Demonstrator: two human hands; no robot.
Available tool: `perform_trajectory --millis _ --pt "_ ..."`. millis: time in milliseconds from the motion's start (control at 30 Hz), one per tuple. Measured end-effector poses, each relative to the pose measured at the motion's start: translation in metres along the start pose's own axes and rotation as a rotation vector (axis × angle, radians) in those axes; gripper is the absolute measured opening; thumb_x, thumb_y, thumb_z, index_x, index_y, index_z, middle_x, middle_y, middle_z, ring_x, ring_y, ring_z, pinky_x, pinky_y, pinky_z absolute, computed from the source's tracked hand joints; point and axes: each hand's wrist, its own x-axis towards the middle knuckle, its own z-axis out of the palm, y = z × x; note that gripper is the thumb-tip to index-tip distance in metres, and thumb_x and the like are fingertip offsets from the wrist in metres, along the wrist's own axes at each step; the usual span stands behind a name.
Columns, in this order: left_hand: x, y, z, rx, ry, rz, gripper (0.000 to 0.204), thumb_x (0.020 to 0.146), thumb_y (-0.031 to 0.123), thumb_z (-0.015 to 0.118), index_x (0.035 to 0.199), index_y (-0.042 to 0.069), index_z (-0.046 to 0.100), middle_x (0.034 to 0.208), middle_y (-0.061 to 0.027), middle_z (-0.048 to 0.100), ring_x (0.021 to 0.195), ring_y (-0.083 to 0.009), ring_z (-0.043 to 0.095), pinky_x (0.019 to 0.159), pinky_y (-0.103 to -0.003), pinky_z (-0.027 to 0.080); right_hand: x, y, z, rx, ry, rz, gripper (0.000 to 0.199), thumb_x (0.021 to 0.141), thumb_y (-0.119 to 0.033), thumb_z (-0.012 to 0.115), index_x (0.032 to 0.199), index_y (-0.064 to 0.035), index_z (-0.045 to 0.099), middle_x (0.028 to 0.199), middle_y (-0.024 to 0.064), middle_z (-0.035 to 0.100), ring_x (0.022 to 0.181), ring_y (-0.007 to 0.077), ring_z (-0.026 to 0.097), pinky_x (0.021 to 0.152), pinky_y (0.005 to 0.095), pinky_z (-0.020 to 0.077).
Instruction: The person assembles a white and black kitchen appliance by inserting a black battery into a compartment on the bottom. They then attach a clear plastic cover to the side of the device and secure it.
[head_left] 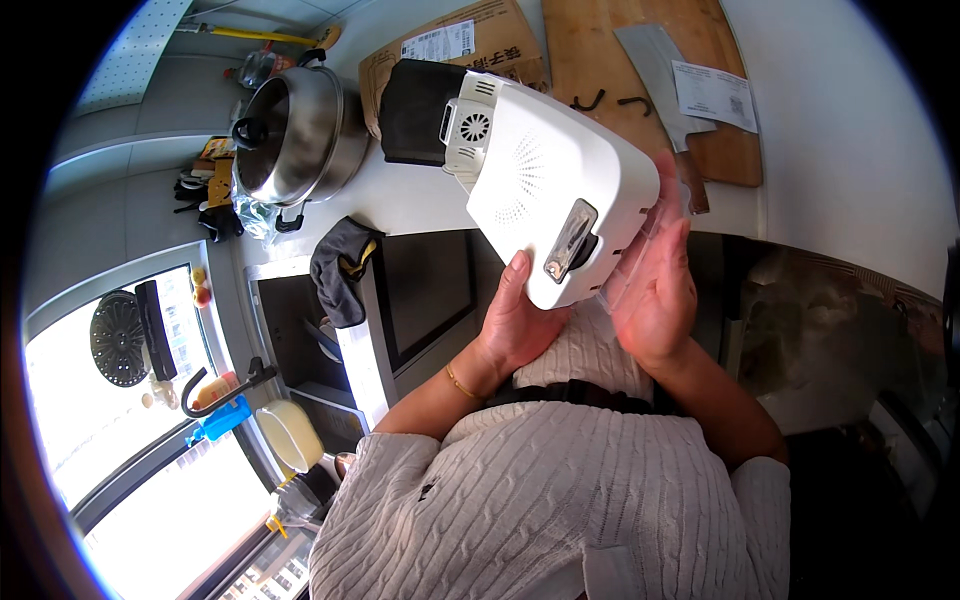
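A white vented plastic appliance [540, 170] is held tilted in front of me, above the counter's front edge. It has a round fan grille, rows of small slots and a clear oval window near its lower end. My left hand [520, 320] grips its lower left corner, thumb on top and the other fingers hidden beneath. Against its right side lies my right hand [660, 295], fingers stretched upward along a clear plastic part [630, 265]. A dark, flat-looking piece [420, 110] sits beside the grille end; whether it is attached, I cannot tell.
Behind stand a cardboard box [510, 35] and a lidded steel pot [300, 135]. A wooden cutting board [585, 50] carries a cleaver [650, 75], a paper slip [715, 95] and two dark hooks. A dark cloth [345, 270] hangs over the counter edge; a window is at left.
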Motion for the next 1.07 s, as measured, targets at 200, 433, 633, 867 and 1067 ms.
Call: perform_trajectory --millis 200,433,633,867,1067 --pt "-0.004 0.001 0.006 0.082 -0.017 0.061 0.075 0.086 0.061 0.051 0.142 0.013 0.035 0.141 -0.0046 0.043 0.132 -0.0217 0.036 0.113 -0.04 0.022 -0.002 0.002 -0.003 -0.055 0.011 -0.019 0.073 0.097 -0.054 0.028 0.15 -0.0107 0.003 0.151 0.0089 0.019 0.138 0.0239 0.024 0.112 0.0399 0.02" --pt "-0.004 0.003 0.009 0.101 -0.015 0.084 0.077 0.085 0.06 0.053 0.143 0.012 0.034 0.142 -0.005 0.042 0.132 -0.0214 0.036 0.113 -0.039 0.021 -0.003 0.001 -0.002 0.01 0.027 -0.024 0.069 0.098 -0.053 0.025 0.15 -0.0126 0.006 0.151 0.0075 0.02 0.138 0.024 0.025 0.112 0.0403 0.0195" --pt "-0.003 0.001 0.012 0.183 0.017 0.143 0.079 0.086 0.059 0.053 0.143 0.009 0.032 0.141 -0.0078 0.043 0.131 -0.0227 0.038 0.113 -0.039 0.022 -0.001 0.002 -0.003 0.025 0.078 -0.029 0.064 0.099 -0.045 0.024 0.151 -0.0128 0.005 0.151 0.0073 0.02 0.138 0.0234 0.025 0.113 0.0398 0.0184" --pt "-0.003 -0.006 0.0 0.247 0.035 0.194 0.078 0.087 0.057 0.051 0.143 0.006 0.03 0.142 -0.0108 0.041 0.131 -0.0256 0.038 0.112 -0.041 0.024 -0.001 0.005 -0.007 -0.011 0.043 -0.061 0.058 0.101 -0.029 0.028 0.151 -0.0144 0.001 0.153 0.0066 0.018 0.138 0.0218 0.024 0.113 0.0382 0.0183" --pt "-0.003 -0.004 0.0 0.163 0.034 0.181 0.08 0.086 0.06 0.049 0.144 0.009 0.03 0.142 -0.0107 0.04 0.132 -0.0274 0.038 0.113 -0.044 0.023 0.002 0.006 -0.009 -0.036 0.025 -0.086 0.065 0.1 -0.013 0.04 0.151 -0.0187 0.002 0.153 0.0068 0.016 0.139 0.0205 0.022 0.113 0.0394 0.0185"
